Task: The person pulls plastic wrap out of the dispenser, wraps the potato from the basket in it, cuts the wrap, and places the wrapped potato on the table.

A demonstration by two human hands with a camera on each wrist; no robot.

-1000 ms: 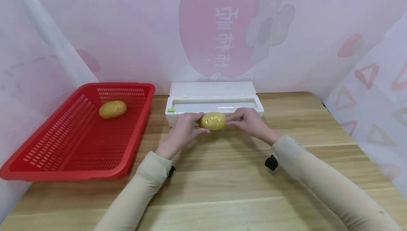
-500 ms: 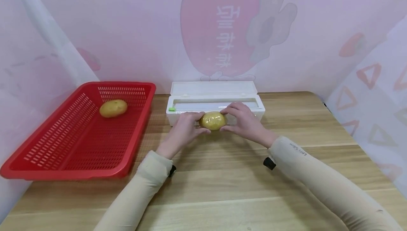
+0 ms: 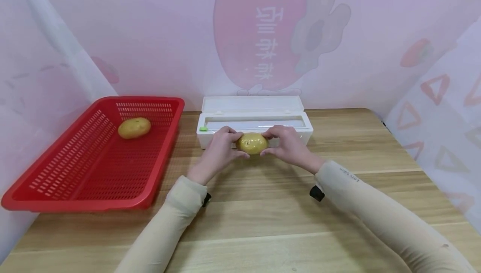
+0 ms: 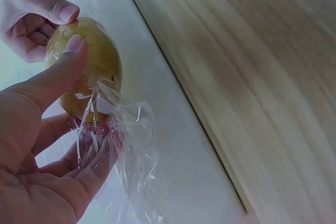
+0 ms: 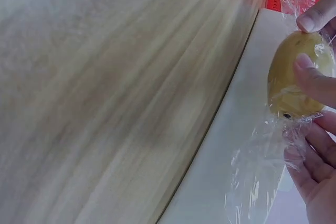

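A yellow potato (image 3: 252,143) is held between both hands above the table, in front of a white cling film box. Clear cling film (image 4: 137,145) covers it and hangs in loose crumpled ends, plain in both wrist views. My left hand (image 3: 219,150) grips the potato's left end, thumb on its near side. On the other end my right hand (image 3: 287,147) grips it with thumb and fingers. The cling film box (image 3: 255,123) stands with its lid raised, and a green slider (image 3: 203,129) sits at its left end.
At the left a red plastic basket (image 3: 159,156) holds another potato (image 3: 134,128). The wooden table (image 3: 270,223) stretches toward the viewer and to the right. A printed curtain (image 3: 169,35) hangs behind the box.
My right fingers have shifted from pinching at the potato's right end to gripping round that end. The left hand keeps its grip, and the potato stays in nearly the same place.
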